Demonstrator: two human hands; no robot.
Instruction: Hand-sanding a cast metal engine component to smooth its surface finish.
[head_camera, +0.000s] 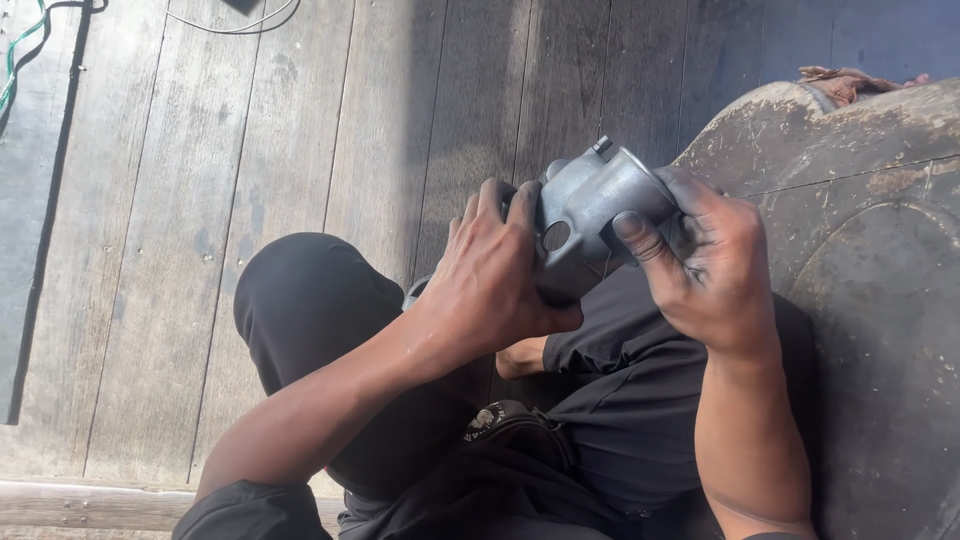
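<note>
Both of my hands hold a grey cast-metal engine part (590, 205) above my lap. It has a rounded body, a round hole on its side and a small bolt head on top. My left hand (490, 275) wraps its near left side, fingers over the top edge. My right hand (700, 260) grips its right end, thumb pressed on the front. The part's underside is hidden by my hands.
Worn wooden floor planks (250, 150) lie below, with cables (30, 30) at the top left. A large rusty curved metal body (870, 250) sits at the right, a rag (850, 82) on top. My knee in black trousers (300, 300) is bent beneath.
</note>
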